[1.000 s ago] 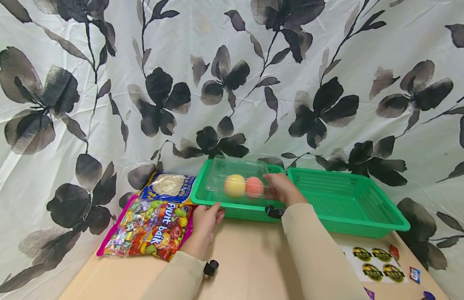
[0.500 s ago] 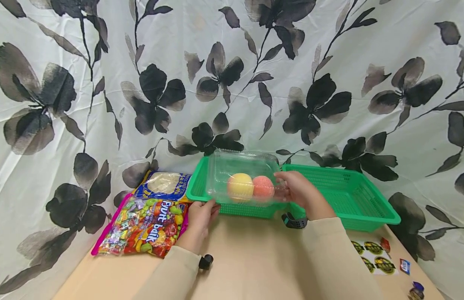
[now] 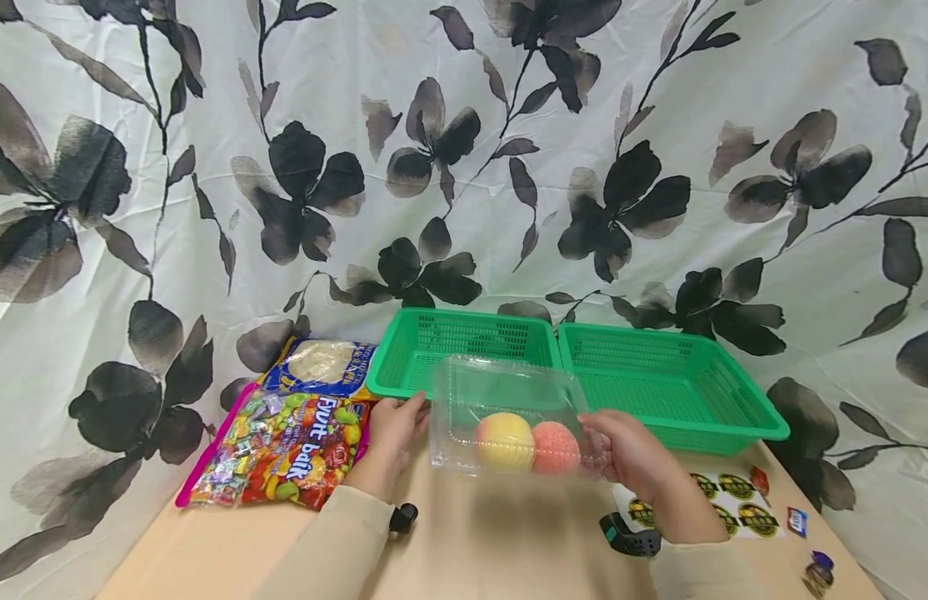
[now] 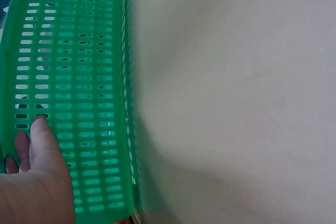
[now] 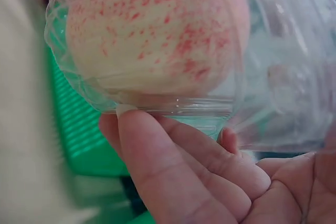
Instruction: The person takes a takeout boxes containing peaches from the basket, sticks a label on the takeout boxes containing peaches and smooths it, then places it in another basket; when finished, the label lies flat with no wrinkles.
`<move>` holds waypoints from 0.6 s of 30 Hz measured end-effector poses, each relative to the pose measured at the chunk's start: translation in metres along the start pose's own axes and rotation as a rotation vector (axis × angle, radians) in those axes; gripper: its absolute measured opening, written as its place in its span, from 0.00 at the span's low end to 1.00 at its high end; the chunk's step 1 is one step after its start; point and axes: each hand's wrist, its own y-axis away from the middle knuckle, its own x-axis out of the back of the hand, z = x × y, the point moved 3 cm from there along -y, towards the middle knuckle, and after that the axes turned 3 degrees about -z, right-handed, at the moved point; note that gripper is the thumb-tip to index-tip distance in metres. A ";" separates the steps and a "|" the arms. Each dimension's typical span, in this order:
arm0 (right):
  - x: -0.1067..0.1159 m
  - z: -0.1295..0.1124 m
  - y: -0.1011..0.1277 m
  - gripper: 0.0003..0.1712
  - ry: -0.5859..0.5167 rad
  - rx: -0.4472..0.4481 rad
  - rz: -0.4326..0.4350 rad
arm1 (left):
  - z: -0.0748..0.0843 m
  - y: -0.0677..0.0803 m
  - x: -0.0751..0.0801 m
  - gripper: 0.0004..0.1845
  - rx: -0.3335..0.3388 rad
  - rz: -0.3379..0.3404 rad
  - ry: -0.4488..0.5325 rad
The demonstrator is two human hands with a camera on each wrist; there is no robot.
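My right hand point(image 3: 632, 450) grips a clear plastic clamshell box point(image 3: 464, 392) by its right side, in front of the left basket. A yellow peach-like fruit point(image 3: 504, 442) and a coral-pink round fruit point(image 3: 556, 447) lie inside it. In the right wrist view, thumb and fingers hold the box's edge below a pale, red-flecked fruit point(image 5: 157, 35). My left hand point(image 3: 392, 429) rests its fingers against the front left of the left green basket point(image 3: 471, 321). The left wrist view has that hand point(image 4: 42, 166) lying over the perforated green wall point(image 4: 84, 77).
A second green basket point(image 3: 764, 417) stands at right. Left are a bright candy bag point(image 3: 291, 450) and a blue-and-yellow packet point(image 3: 329, 367). A sticker sheet point(image 3: 722, 529) and small wrapped sweets point(image 3: 797, 522) lie at right on the table point(image 3: 509, 550). Patterned curtain point(image 3: 404, 67) hangs behind.
My right hand has lifted the clamshell box out of the left basket and drawn it toward me and to the right. My left hand has stayed by the basket's front left.
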 end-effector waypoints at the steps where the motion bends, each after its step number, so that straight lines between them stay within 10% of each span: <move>1: 0.000 0.006 0.003 0.16 -0.010 -0.013 0.001 | 0.000 0.000 0.000 0.19 0.004 -0.004 0.003; 10: -0.010 0.054 0.011 0.32 -0.007 -0.094 0.073 | 0.002 0.000 0.002 0.20 0.022 -0.036 -0.003; 18: -0.022 0.074 0.014 0.22 0.032 -0.128 0.143 | 0.003 0.002 0.001 0.20 0.012 -0.072 0.019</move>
